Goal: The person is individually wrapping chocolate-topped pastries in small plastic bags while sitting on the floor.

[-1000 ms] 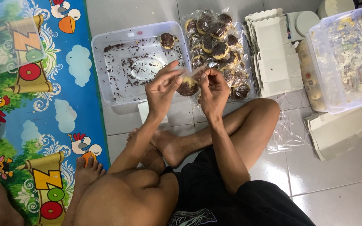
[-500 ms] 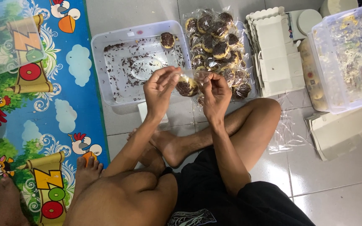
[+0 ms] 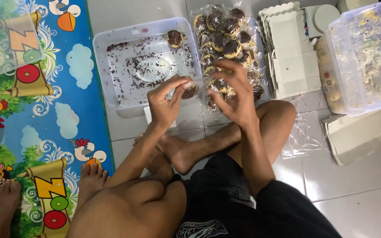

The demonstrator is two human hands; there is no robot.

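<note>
Change: both hands have drawn a little apart since half a second ago, and the clear wrapper now stretches between them instead of sitting bunched together.
Left hand [image 3: 166, 103]: fingers pinched shut on one end of the clear plastic wrapper [image 3: 197, 83], just in front of the white tray's near right corner.
Right hand [image 3: 237, 99]: fingers curled over the wrapper's other end, gripping it, to the right of the white tray.
Chocolate-topped pastry [image 3: 190, 91]: inside the wrapper, hanging between the two hands, just off the white tray's near edge.
White tray [image 3: 111, 75]: on the tiled floor ahead of the crossed legs, strewn with chocolate sprinkles.
Last loose pastry [image 3: 174, 38]: alone in the white tray's far right corner.
Wrapped pile [image 3: 225, 39]: many bagged pastries heaped directly right of the white tray.
Folded white boxes [image 3: 289, 57]: further right of the tray, beyond the pile.
Clear tub of crumbs [image 3: 367, 57]: furthest right of the tray.
Play mat [image 3: 36, 110]: colourful, left of the tray.
Progress: by my reading nearly finished; one pastry is being wrapped, one remains unwrapped in the tray, the rest appear bagged.
</note>
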